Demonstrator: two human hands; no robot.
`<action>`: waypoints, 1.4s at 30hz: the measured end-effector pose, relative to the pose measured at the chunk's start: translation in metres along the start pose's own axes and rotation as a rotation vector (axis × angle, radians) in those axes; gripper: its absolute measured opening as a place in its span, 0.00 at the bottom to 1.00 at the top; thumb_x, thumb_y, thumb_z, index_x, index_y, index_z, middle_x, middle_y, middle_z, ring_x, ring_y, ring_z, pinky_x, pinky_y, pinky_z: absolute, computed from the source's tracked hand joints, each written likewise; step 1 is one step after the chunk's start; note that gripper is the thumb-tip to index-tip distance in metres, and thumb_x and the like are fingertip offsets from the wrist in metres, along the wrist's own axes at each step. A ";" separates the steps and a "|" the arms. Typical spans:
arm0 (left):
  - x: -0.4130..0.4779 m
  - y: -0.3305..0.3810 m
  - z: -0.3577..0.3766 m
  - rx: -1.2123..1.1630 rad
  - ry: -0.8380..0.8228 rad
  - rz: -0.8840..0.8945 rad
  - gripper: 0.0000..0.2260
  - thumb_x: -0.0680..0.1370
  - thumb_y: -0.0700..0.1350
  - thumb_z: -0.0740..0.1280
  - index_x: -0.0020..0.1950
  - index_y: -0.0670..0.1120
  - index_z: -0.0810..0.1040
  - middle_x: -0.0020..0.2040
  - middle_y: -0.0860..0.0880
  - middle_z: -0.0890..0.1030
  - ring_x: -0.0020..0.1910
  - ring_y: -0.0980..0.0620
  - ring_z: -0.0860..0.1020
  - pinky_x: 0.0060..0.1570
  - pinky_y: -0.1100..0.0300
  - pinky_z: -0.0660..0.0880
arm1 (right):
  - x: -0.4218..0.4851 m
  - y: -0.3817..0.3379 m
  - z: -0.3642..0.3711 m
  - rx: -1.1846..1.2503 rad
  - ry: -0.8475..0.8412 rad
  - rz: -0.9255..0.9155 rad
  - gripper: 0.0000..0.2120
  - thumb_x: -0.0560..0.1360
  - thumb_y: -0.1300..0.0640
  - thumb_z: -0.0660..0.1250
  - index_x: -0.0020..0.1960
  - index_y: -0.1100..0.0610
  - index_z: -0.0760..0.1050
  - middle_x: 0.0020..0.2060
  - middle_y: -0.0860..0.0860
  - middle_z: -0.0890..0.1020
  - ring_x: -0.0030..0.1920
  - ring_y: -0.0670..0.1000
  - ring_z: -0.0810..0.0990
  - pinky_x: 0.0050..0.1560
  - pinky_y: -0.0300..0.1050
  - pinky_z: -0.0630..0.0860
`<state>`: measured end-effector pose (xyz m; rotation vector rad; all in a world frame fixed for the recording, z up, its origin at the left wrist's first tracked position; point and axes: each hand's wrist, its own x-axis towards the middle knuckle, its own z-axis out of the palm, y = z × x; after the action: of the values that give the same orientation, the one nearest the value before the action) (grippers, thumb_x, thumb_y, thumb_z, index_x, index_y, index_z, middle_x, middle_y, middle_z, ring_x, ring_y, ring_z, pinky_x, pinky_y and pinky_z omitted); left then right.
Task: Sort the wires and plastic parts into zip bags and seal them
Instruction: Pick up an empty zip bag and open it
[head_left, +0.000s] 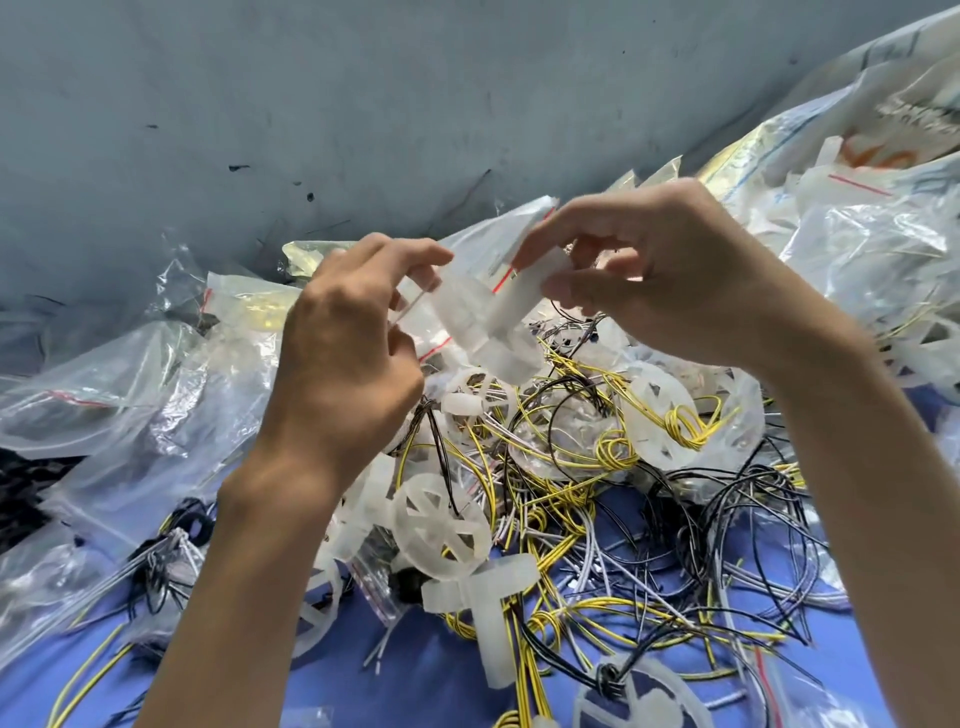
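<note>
Both hands are raised above the pile, holding one small clear zip bag (470, 304) with a red strip. My left hand (348, 343) pinches the bag's left top edge. My right hand (660, 270) grips its right side, fingers around a white translucent plastic part (524, 293) that sits inside the bag. Below lies a tangle of yellow, black and white wires (566, 493) mixed with white spoked plastic wheels (441, 525) and a white T-shaped plastic piece (485, 592) on the blue table (441, 675).
Filled and empty clear zip bags (130, 395) are heaped at the left. More bags (857, 218) are stacked at the back right. A grey wall (363, 104) rises behind the table. Another wired wheel (644, 696) lies at the front edge.
</note>
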<state>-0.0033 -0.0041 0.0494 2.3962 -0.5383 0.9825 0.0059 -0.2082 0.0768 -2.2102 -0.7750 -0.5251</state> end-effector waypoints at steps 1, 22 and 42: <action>0.000 0.000 0.000 -0.003 -0.002 0.003 0.28 0.66 0.23 0.60 0.60 0.46 0.77 0.49 0.54 0.76 0.48 0.50 0.74 0.46 0.71 0.69 | 0.000 0.001 0.000 -0.040 -0.005 -0.006 0.10 0.72 0.65 0.70 0.50 0.54 0.82 0.36 0.46 0.80 0.35 0.48 0.75 0.45 0.46 0.78; -0.002 0.019 0.006 -0.299 -0.067 -0.011 0.30 0.66 0.26 0.55 0.63 0.47 0.76 0.56 0.57 0.75 0.57 0.57 0.71 0.55 0.74 0.66 | 0.005 -0.006 0.020 -0.099 0.389 0.189 0.14 0.70 0.46 0.73 0.38 0.58 0.81 0.25 0.47 0.80 0.23 0.41 0.79 0.30 0.42 0.78; 0.007 0.000 -0.006 -0.450 0.184 -0.209 0.31 0.65 0.30 0.55 0.66 0.50 0.72 0.62 0.60 0.71 0.53 0.68 0.72 0.52 0.71 0.72 | 0.004 -0.024 0.045 -0.044 -0.024 -0.148 0.10 0.75 0.67 0.64 0.52 0.60 0.82 0.44 0.51 0.84 0.43 0.47 0.82 0.44 0.37 0.77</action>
<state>-0.0021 -0.0017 0.0586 1.8977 -0.3829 0.8705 -0.0011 -0.1602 0.0611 -2.2137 -0.9534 -0.5941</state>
